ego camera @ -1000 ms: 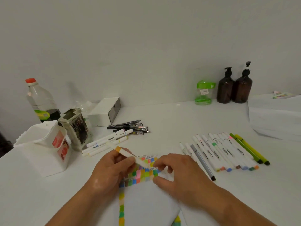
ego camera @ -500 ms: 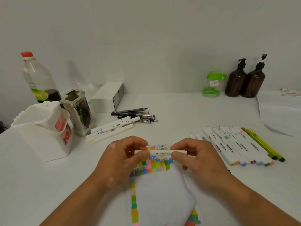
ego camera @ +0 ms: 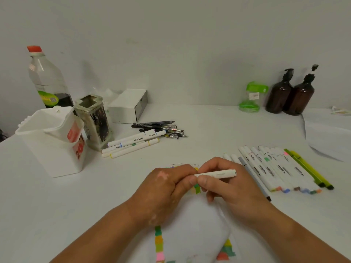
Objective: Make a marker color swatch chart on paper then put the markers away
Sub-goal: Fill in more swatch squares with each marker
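Hands, left (ego camera: 163,188) and right (ego camera: 234,188), grip a marker (ego camera: 216,174); others (ego camera: 263,169) read "MARKER".

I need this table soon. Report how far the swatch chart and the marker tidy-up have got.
Done: coloured swatches line the edges of the paper. In hand: the left hand and right hand both grip one white marker over the paper. Left: the row of markers on the right and the loose markers near the white container lie on the table; none looks put away.
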`<state>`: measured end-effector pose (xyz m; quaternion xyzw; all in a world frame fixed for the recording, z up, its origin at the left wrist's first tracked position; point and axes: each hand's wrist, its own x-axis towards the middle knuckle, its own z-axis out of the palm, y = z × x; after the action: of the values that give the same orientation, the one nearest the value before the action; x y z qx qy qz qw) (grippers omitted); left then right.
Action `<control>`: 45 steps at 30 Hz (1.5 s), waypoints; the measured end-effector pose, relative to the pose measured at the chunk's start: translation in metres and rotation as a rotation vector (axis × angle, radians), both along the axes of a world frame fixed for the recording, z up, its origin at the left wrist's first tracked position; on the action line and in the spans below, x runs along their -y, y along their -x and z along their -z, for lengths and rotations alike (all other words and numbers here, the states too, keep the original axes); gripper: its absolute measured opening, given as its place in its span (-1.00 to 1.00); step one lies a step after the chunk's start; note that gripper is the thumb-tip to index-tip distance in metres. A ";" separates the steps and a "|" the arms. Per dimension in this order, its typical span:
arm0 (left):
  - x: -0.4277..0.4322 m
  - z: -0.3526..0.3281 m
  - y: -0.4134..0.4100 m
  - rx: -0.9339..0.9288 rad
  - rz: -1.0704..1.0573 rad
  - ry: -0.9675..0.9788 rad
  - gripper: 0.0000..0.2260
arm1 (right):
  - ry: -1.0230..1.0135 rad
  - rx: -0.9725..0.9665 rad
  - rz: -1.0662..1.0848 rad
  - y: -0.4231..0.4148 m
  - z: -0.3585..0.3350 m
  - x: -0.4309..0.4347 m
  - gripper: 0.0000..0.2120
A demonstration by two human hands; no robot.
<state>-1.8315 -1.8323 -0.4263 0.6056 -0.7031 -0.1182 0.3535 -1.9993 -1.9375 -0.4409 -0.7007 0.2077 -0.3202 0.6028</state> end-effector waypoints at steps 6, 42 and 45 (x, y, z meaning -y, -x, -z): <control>0.006 0.016 -0.002 0.001 -0.155 -0.080 -0.58 | -0.021 0.063 0.143 0.006 -0.001 0.013 -0.90; 0.011 0.032 -0.016 0.315 -0.252 -0.338 -0.26 | 0.173 -0.395 0.138 0.010 0.018 0.023 -0.98; 0.011 0.032 -0.016 0.321 -0.253 -0.345 -0.26 | 0.174 -0.399 0.144 0.009 0.017 0.022 -0.97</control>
<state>-1.8159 -1.8435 -0.4586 0.7509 -0.6384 -0.0936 0.1408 -2.0088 -1.9593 -0.4580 -0.7827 0.3439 -0.2345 0.4627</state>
